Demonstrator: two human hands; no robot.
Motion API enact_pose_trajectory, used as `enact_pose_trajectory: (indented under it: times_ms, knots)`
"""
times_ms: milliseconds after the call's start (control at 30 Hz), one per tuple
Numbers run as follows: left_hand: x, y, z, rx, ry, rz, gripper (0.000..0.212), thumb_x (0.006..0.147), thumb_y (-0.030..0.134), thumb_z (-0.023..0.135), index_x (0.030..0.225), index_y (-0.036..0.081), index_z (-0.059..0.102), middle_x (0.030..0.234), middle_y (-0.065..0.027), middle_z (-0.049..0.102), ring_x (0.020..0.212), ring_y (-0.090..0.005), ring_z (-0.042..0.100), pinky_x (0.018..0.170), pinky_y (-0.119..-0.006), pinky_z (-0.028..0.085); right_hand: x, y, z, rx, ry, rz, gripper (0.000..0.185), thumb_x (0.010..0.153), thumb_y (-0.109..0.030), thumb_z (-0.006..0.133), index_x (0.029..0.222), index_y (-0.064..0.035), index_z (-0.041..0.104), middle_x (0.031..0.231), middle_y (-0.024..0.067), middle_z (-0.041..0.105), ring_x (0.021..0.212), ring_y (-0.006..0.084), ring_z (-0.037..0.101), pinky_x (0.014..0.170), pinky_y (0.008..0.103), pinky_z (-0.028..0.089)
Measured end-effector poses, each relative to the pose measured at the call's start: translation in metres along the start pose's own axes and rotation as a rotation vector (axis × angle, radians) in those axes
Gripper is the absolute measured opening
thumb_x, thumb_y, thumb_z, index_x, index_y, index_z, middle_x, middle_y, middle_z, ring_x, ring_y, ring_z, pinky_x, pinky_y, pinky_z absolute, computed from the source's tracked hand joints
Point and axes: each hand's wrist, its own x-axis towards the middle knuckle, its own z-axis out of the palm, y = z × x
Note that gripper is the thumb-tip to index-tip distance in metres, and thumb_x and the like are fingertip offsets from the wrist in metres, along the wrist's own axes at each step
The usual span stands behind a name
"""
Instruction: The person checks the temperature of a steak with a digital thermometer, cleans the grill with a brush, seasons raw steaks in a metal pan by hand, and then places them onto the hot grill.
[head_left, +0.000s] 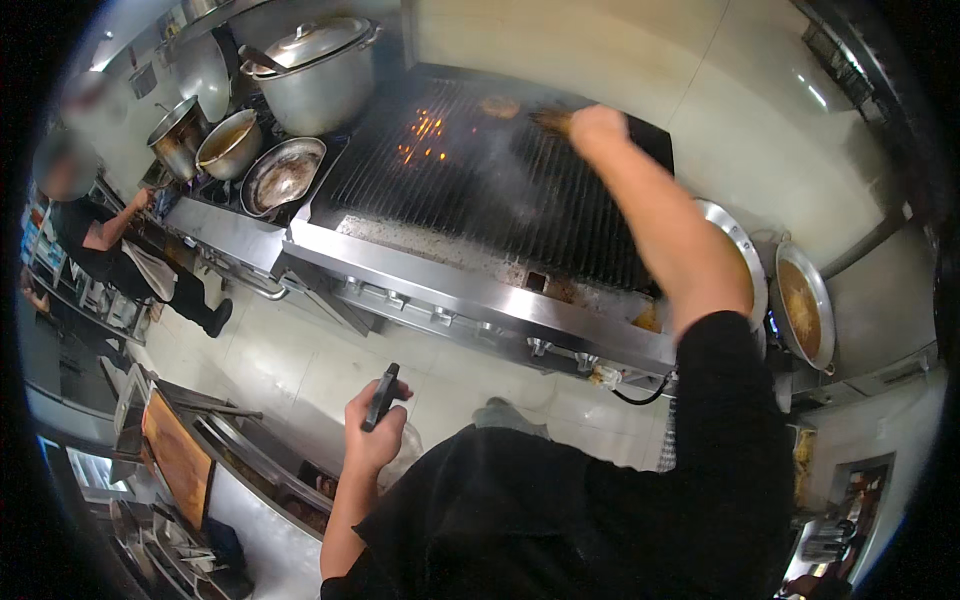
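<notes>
My right hand is closed on a brush with brown bristles, which touches or hovers just over the far right part of a large black grill grate. Smoke rises over the grate, and orange embers or flames glow through its left part. A round browned piece of food lies near the grate's back edge. My left hand is held low, away from the grill, wrapped around a black bottle with a narrow top, perhaps a sprayer.
Left of the grill stand a lidded stockpot, a dented pan and more pots. A pan of oil is at the right. Another person stands at the far left. A wooden cutting board lies lower left.
</notes>
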Motion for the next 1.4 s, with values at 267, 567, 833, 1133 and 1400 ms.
enact_pose_trajectory:
  times_ms: [267,567,833,1133,1400]
  knots:
    - [-0.029,-0.024,-0.053,-0.008,0.074,-0.058,0.026,0.066,0.006,0.051,0.088,0.0,0.063,0.071,-0.0007,0.055,0.064,-0.0075,0.046,0.057,-0.024,0.037,-0.037,-0.059,-0.091,-0.417,-0.229,-0.448,0.038,0.065,-0.019,0.075,0.101,-0.0066,0.07,0.106,0.0106,0.068,0.098,0.0269,0.065,0.078,0.0393,0.053]
    - [-0.017,-0.051,-0.078,-0.006,0.132,-0.068,0.029,0.063,0.003,0.052,0.089,0.0,0.064,0.079,-0.0067,0.063,0.075,-0.0161,0.057,0.072,-0.028,0.045,-0.036,-0.142,-0.111,-0.421,-0.277,-0.658,0.035,0.066,-0.019,0.075,0.099,-0.0091,0.071,0.108,0.0091,0.068,0.1,0.0263,0.065,0.08,0.0389,0.053]
    - [0.05,-0.019,-0.084,0.182,0.197,0.121,0.025,0.061,0.002,0.056,0.084,0.002,0.066,0.079,-0.013,0.063,0.081,-0.0289,0.057,0.075,-0.035,0.045,0.062,-0.202,-0.017,-0.346,-0.053,-0.509,0.026,0.076,-0.017,0.066,0.1,-0.0091,0.071,0.106,0.0103,0.069,0.1,0.0261,0.065,0.084,0.0399,0.052]
    - [0.088,0.011,-0.092,0.216,0.287,-0.108,0.032,0.06,0.002,0.053,0.089,0.0,0.066,0.078,-0.0117,0.057,0.074,-0.0232,0.054,0.072,-0.029,0.042,0.07,-0.236,-0.088,-0.535,-0.093,-0.768,0.029,0.075,-0.017,0.069,0.102,-0.0096,0.071,0.111,0.0061,0.067,0.104,0.0201,0.063,0.083,0.0356,0.051]
    - [0.094,0.025,-0.096,0.17,0.414,-0.164,0.021,0.061,0.001,0.053,0.08,0.001,0.064,0.075,-0.0124,0.059,0.074,-0.0243,0.056,0.07,-0.032,0.043,0.226,-0.271,-0.08,-0.143,-0.071,-0.48,0.047,0.064,-0.022,0.078,0.109,-0.0137,0.068,0.116,0.0093,0.065,0.102,0.0243,0.063,0.08,0.0385,0.053]
